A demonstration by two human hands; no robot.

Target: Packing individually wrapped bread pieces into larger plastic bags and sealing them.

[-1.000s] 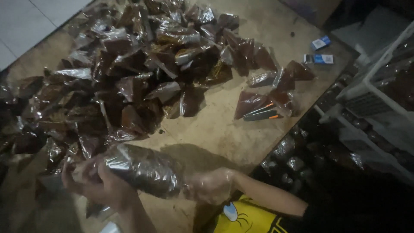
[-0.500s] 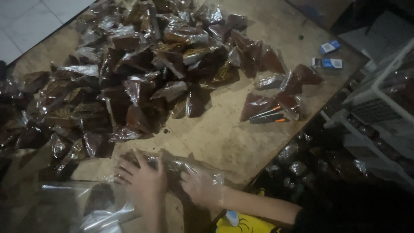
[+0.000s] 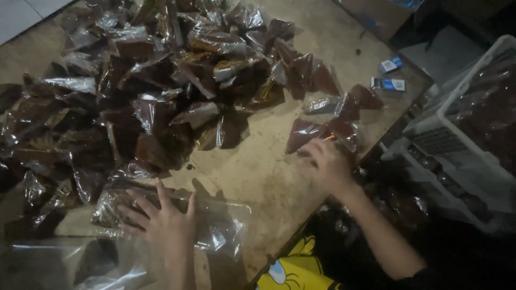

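My left hand (image 3: pixel 161 223) lies flat, fingers spread, on a clear plastic bag of dark brown stuff (image 3: pixel 215 225) at the near edge of the wooden table (image 3: pixel 269 172). My right hand (image 3: pixel 329 164) reaches out to the right and rests on a small group of brown packets (image 3: pixel 314 131) by the table's right edge; something thin and orange shows at its fingertips. I cannot tell whether the fingers grip it. A big heap of clear packets with dark brown filling (image 3: pixel 150 91) covers the left and far part of the table.
Two small blue-and-white boxes (image 3: pixel 388 75) lie near the table's far right corner. A white plastic crate (image 3: pixel 467 123) holding more brown packets stands to the right, off the table. Another clear bag (image 3: pixel 80 263) lies at the bottom left.
Both hands held the filled bag together before. Now the bag lies pressed flat under my left hand, and my right hand has moved away to the packets on the right.
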